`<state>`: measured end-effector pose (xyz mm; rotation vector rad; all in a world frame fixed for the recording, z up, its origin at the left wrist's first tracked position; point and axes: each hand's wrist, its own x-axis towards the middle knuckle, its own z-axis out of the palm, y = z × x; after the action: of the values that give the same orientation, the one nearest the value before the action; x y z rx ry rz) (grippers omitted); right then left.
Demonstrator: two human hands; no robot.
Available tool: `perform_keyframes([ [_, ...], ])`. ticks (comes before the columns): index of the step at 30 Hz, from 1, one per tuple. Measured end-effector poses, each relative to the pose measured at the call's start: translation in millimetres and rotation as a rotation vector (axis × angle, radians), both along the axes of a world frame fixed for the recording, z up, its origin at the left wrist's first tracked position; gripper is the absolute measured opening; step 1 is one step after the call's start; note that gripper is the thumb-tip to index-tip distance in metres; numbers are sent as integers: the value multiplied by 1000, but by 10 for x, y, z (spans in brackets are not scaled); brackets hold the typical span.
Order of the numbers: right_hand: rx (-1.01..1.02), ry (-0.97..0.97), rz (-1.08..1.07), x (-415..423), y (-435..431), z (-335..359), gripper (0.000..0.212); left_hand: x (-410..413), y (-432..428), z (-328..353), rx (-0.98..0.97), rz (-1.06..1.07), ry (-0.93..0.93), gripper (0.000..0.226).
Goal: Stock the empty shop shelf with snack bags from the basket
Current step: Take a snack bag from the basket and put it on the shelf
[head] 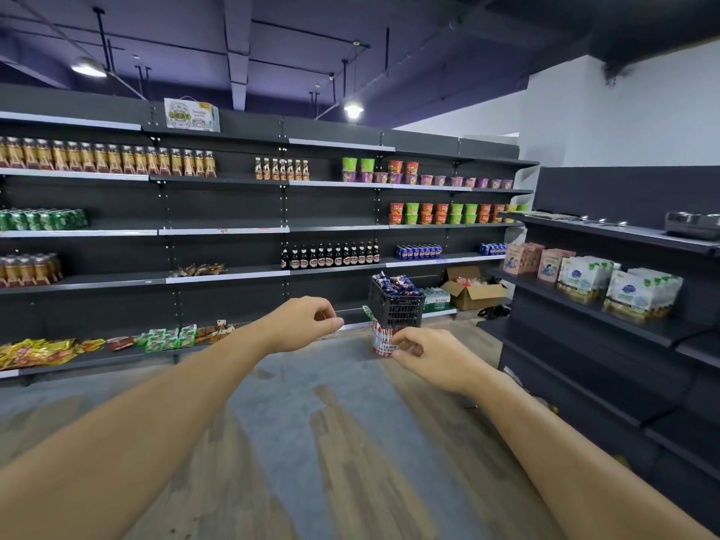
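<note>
Snack bags point(395, 284) sit heaped in the black basket point(395, 309), raised on a red-and-white stand point(378, 337) beside the shelving point(226, 230), presumably for easy reach. Left hand point(302, 325) and right hand point(426, 354) loosely curled, empty, extended towards it.

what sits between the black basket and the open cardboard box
In the head view, a pack of bottles with green labels stands between the basket and the cardboard box.
</note>
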<state>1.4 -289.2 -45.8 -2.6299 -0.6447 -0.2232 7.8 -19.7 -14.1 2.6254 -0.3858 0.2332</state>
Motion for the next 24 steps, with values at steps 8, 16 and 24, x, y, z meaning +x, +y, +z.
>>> perform_keyframes([
  [8,19,28,-25,181,-419,-205,35,209,-329,-163,14,3,12,26],
  [16,20,89,-31,638,-907,-342,36,620,-717,-332,-26,22,30,23],
  [24,12,81,-21,1629,-905,-465,34,1549,-750,-453,-75,30,57,23],
])
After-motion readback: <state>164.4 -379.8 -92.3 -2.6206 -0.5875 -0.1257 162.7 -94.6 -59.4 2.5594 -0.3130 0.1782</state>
